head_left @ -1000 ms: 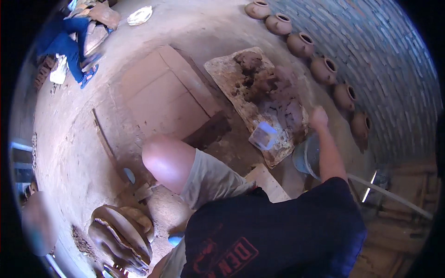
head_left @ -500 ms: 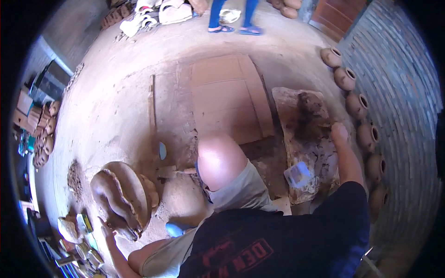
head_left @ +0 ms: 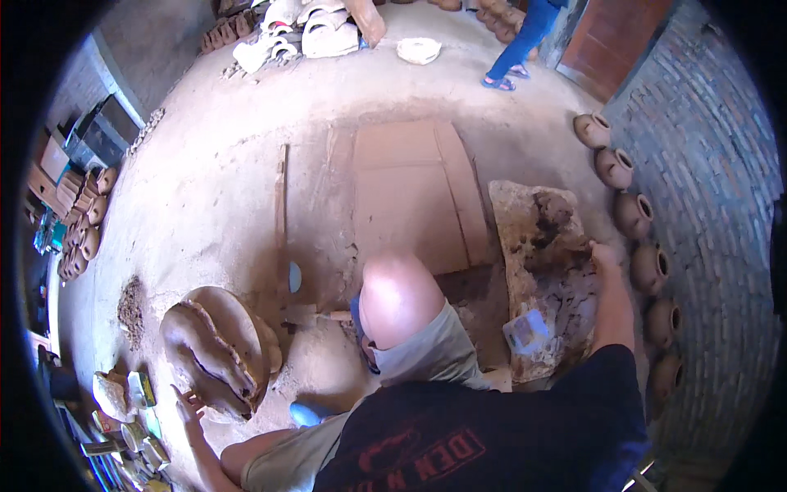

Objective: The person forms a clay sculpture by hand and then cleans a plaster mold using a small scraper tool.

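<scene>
My left hand (head_left: 188, 406), fingers apart, is at the near left edge of a round turntable (head_left: 266, 336) bearing a long lumpy clay form (head_left: 193, 344). My right hand (head_left: 605, 256) has its fingers curled at the right side of a worn mat (head_left: 510, 213) piled with dark wet clay (head_left: 553, 209); what they hold is unclear. A translucent plastic container (head_left: 526, 330) sits on the mat. A flat bladed tool (head_left: 302, 314) lies beside my bent knee, and a light blue oval piece (head_left: 294, 277) lies near a long wooden strip (head_left: 283, 197).
A cardboard sheet (head_left: 402, 197) lies ahead. Round clay pots (head_left: 631, 215) line the brick wall at right. A person's legs (head_left: 525, 45) show at the back near pale stacked pieces (head_left: 328, 33) and a door (head_left: 598, 45). Pots, boards and assorted items (head_left: 82, 238) crowd the left side.
The view has swung, shifting the scene down and right. My left hand has come into sight by the turntable. The other person has walked rightward. My right hand stays by the clay.
</scene>
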`<move>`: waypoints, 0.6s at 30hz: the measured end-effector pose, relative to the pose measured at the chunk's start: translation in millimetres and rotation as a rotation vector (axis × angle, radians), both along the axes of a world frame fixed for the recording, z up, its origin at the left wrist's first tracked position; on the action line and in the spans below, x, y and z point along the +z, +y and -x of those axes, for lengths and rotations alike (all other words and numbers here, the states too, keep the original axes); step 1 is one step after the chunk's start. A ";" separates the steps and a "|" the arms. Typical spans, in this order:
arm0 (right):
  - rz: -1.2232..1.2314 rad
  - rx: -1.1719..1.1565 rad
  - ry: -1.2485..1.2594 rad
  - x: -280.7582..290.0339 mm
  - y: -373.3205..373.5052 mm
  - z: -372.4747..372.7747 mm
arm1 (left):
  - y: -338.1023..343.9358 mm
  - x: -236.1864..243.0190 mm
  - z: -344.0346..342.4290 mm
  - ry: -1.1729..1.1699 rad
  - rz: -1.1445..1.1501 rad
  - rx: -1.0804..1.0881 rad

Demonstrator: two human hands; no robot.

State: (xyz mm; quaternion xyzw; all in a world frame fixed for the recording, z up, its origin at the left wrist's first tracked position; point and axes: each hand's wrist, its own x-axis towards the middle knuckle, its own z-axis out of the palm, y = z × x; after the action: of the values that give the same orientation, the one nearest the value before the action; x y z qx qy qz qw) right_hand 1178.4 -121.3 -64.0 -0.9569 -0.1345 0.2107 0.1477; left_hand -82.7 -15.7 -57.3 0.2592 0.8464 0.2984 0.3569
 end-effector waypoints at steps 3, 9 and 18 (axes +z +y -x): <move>0.093 0.192 -0.355 69.0 -40.4 -44.2 | 24.1 -49.0 -8.4 -0.113 -0.061 -0.083; 0.315 0.334 -0.479 63.7 0.1 83.1 | -13.3 -12.1 27.8 0.008 -0.039 0.015; 0.337 0.642 -0.489 49.9 48.7 50.1 | -50.4 -24.4 14.8 -0.179 -0.121 -0.080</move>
State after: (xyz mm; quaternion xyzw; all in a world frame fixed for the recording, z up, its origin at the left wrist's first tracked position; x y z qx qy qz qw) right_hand 1128.3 -72.6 -14.0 -0.8990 -0.4200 0.0322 -0.1197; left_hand -97.5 -66.0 -81.8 0.2859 0.7808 0.3563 0.4262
